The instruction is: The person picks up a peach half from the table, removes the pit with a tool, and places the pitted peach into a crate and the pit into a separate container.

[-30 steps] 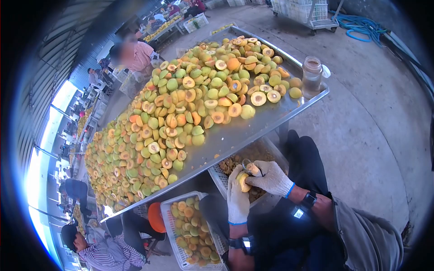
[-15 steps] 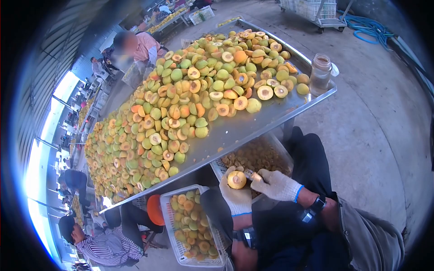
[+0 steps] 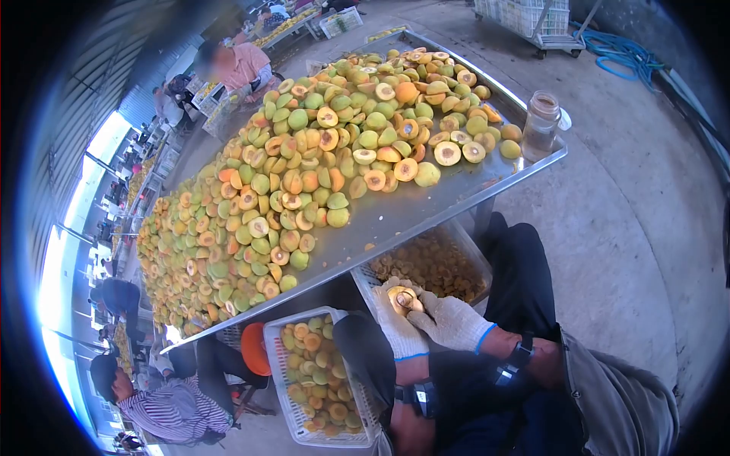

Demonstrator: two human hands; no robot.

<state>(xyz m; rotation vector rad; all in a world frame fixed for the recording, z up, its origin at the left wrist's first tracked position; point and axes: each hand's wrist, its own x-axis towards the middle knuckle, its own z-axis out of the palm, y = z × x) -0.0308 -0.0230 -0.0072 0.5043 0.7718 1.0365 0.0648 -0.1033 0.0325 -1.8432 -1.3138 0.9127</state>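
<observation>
My left hand [image 3: 397, 333], in a whitish knit glove, cups a peach half [image 3: 397, 298] with its cut face up. My right hand [image 3: 454, 324], gloved alike, is closed at the fruit's right side, its fingertips touching it. The pitting tool in its grip is mostly hidden now by the fingers and the fruit. Both hands are over the near edge of a white crate [image 3: 473, 245] that holds brown pits and scraps. Beyond them, a big heap of green-yellow peach halves [image 3: 304, 159] covers much of the metal table [image 3: 411, 211].
A clear jar [image 3: 541, 125] stands at the table's right corner. Left of my knees is a white crate [image 3: 278, 384] of peach halves, beside an orange container [image 3: 255, 349]. A person in stripes [image 3: 179, 406] sits at left; another in pink [image 3: 247, 64] works across the table.
My right hand has moved left against the peach half, and the tool's metal tip, visible before, is now hidden. The fruit has tilted in my left hand. The person across leans nearer the heap.
</observation>
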